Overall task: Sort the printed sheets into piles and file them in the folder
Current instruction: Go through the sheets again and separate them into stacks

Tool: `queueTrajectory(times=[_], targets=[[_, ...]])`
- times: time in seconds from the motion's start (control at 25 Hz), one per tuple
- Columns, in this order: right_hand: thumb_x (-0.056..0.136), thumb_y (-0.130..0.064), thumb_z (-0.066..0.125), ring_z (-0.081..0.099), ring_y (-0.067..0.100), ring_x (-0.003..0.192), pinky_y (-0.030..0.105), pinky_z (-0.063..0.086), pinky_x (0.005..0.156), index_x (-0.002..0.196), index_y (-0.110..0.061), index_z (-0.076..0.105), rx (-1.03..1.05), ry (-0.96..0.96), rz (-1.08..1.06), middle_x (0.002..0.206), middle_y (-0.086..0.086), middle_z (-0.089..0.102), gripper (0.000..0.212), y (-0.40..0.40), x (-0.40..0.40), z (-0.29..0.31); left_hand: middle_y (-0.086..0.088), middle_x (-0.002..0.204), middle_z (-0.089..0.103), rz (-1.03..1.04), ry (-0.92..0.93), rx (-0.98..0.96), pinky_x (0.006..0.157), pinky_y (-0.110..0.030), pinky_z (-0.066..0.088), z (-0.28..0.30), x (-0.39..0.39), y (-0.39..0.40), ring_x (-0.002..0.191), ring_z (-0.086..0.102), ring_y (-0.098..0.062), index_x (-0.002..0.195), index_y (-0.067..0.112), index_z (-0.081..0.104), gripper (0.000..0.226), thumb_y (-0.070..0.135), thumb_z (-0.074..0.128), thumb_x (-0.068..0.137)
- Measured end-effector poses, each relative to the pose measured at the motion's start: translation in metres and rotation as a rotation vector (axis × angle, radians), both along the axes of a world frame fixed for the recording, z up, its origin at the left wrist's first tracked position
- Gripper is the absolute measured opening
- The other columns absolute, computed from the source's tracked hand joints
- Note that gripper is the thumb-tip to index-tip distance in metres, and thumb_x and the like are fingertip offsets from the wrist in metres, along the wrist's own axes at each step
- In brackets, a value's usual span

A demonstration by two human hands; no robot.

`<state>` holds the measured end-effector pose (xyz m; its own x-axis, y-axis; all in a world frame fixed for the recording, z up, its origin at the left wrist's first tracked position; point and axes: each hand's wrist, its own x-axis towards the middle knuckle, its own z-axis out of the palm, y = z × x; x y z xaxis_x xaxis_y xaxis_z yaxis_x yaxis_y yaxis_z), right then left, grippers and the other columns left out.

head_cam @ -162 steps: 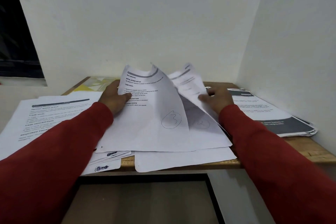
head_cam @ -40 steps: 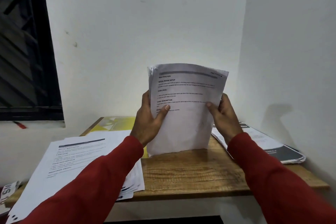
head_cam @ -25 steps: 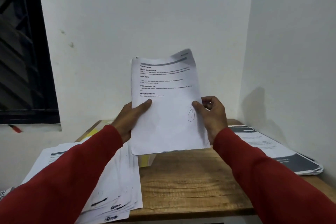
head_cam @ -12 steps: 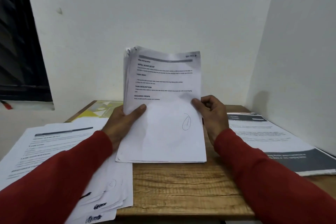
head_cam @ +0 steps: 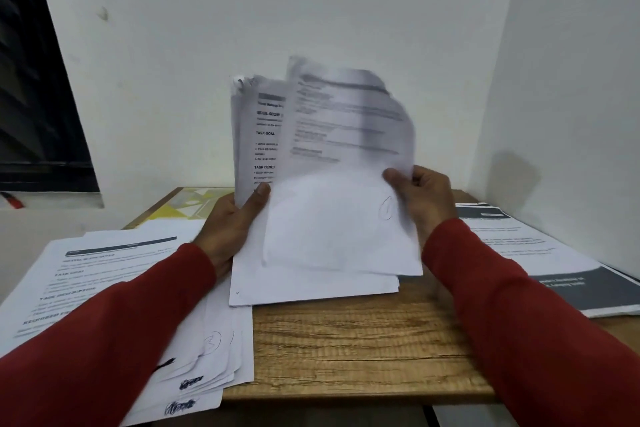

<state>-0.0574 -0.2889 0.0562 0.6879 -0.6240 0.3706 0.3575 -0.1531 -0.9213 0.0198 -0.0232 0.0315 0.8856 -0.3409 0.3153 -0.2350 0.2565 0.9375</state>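
My left hand (head_cam: 232, 222) grips a stack of printed sheets (head_cam: 252, 156) by its left edge, upright above the wooden table (head_cam: 353, 343). My right hand (head_cam: 420, 196) pinches the top sheet (head_cam: 343, 191) at its right edge; this sheet is blurred and shifted right off the stack, with a pen-circled number near my fingers. A pile of sheets (head_cam: 104, 274) lies on the table's left, partly under my left sleeve. Another pile with dark bands (head_cam: 540, 253) lies at the right. A yellow patterned folder (head_cam: 183, 206) shows at the back left, mostly covered.
White walls close the table in at the back and right. A dark window (head_cam: 38, 97) is at the left. The left pile's lower sheets (head_cam: 207, 367) overhang the table's front edge.
The stack was gathered off the table and squared upright. In the last half second my right hand has pulled the top sheet rightward, away from the stack in my left hand.
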Motion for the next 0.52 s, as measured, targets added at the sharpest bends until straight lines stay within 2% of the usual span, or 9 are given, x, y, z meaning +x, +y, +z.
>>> queueTrajectory(times=[0.08,0.16,0.24,0.36,0.44,0.52], targets=[[0.077,-0.03,0.076,0.051,0.014,0.063,0.034,0.048,0.06,0.071,-0.001,0.066,-0.031,-0.004,-0.327,0.066,0.005,0.059,0.032,-0.033,-0.002,0.003,-0.002,0.093,0.078,0.027,-0.002,-0.025,0.064,-0.029,0.061,0.002,0.0,0.001,0.078,0.074,-0.016,0.101,0.017,0.072,0.021,0.033,0.059,0.096],[0.079,-0.031,0.071,0.039,0.018,0.064,0.033,0.035,0.057,0.068,0.004,0.057,-0.135,0.003,-0.638,0.063,0.011,0.043,0.04,-0.061,-0.012,0.004,-0.003,0.098,0.078,0.039,0.003,-0.057,0.071,-0.032,0.062,0.003,0.002,0.003,0.083,0.074,-0.018,0.104,0.017,0.071,0.021,0.033,0.06,0.096],[0.084,-0.025,0.067,0.034,0.019,0.063,0.031,0.027,0.055,0.067,0.008,0.051,-0.186,-0.036,-0.744,0.063,0.013,0.036,0.041,-0.076,-0.021,0.004,-0.003,0.099,0.077,0.041,0.016,-0.084,0.073,-0.032,0.062,0.006,0.002,0.004,0.083,0.074,-0.018,0.105,0.017,0.071,0.022,0.035,0.06,0.096],[0.084,-0.025,0.07,0.028,0.012,0.056,0.031,0.027,0.054,0.058,-0.005,0.048,-0.281,-0.035,-0.594,0.053,0.001,0.033,0.04,-0.052,-0.016,0.006,-0.004,0.106,0.076,0.017,0.043,-0.113,0.079,-0.034,0.061,0.009,0.002,0.003,0.09,0.073,-0.019,0.111,0.018,0.07,0.027,0.037,0.059,0.096],[0.084,-0.025,0.072,0.035,0.001,0.049,0.025,0.035,0.052,0.061,-0.016,0.059,-0.35,-0.01,-0.368,0.047,-0.009,0.046,0.028,-0.018,-0.004,0.002,-0.006,0.115,0.074,-0.03,0.092,-0.143,0.089,-0.039,0.058,0.009,0.004,0.004,0.101,0.072,-0.023,0.117,0.018,0.069,0.031,0.037,0.06,0.095],[0.087,-0.023,0.071,0.043,-0.006,0.052,0.02,0.04,0.053,0.07,-0.018,0.07,-0.426,0.003,-0.217,0.051,-0.018,0.057,0.017,0.009,0.002,-0.004,-0.009,0.121,0.071,-0.097,0.146,-0.162,0.095,-0.044,0.054,0.008,0.006,0.005,0.109,0.069,-0.028,0.125,0.015,0.066,0.039,0.037,0.062,0.093]])
